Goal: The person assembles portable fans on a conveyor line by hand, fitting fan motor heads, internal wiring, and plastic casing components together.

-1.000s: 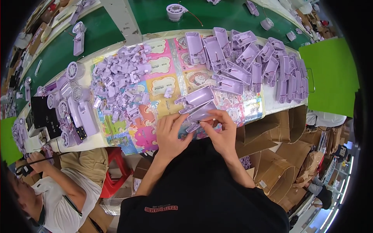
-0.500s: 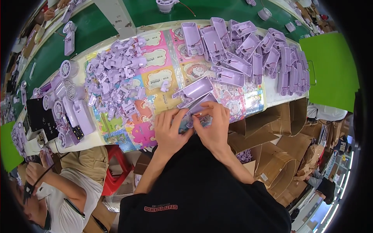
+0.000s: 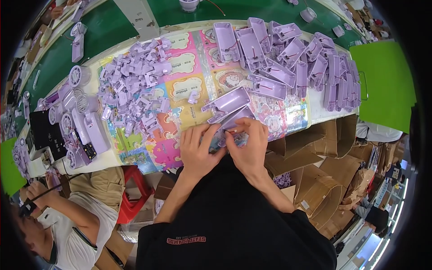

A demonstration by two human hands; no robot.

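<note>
A light purple plastic housing [image 3: 237, 117], an open-topped tray shape, lies tilted at the table's near edge between my two hands. My left hand [image 3: 198, 147] grips its near left end with the fingers bent over it. At the same end, my right hand [image 3: 249, 146] pinches a short red wire [image 3: 232, 131] between thumb and index finger. Fingers hide most of that end and the part under them. A second purple housing [image 3: 228, 102] rests just beyond, alongside the held one.
Small purple brackets [image 3: 135, 85] are heaped at left on a colourful printed sheet [image 3: 186, 85]. Several wired housings [image 3: 252, 49] lie back right. Purple fan units [image 3: 83, 103] and a black panel [image 3: 47, 135] stand far left. Cardboard boxes [image 3: 315, 189] are below right; a co-worker [image 3: 76, 220] sits left.
Both hands stay at the same housing with nearly the same grip; the right fingers have shifted slightly at the wire. The whole view has moved a little.
</note>
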